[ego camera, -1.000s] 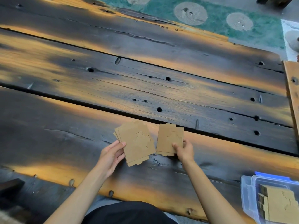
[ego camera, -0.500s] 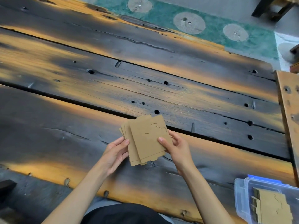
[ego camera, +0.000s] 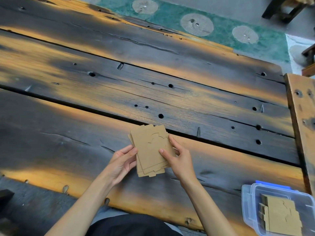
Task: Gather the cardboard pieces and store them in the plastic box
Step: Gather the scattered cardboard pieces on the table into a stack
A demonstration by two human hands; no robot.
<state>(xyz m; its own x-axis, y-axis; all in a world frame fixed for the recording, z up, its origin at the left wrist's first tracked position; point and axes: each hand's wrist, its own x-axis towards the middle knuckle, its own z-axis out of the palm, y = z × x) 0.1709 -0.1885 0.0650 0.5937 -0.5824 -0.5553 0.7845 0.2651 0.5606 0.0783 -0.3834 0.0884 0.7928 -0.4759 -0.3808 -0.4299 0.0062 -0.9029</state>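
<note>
A small stack of flat brown cardboard pieces (ego camera: 150, 147) is held just above the dark wooden table, near its front edge. My left hand (ego camera: 121, 161) grips the stack's left edge. My right hand (ego camera: 179, 159) holds the right side, thumb on the top sheet. The top sheet has a curved cut line in it. A clear plastic box (ego camera: 252, 203) stands at the bottom right corner of the table. Inside it lies another stack of cardboard pieces (ego camera: 281, 217).
The table (ego camera: 119, 92) is made of long dark planks with gaps and holes. A lighter wooden board (ego camera: 301, 116) runs along its right end. Beyond the far edge lies a green patterned mat (ego camera: 221, 26), and dark furniture legs (ego camera: 281, 9) stand at the top right.
My right hand brought its separate cardboard piece leftward onto the stack in my left hand. Both hands now hold one joined stack.
</note>
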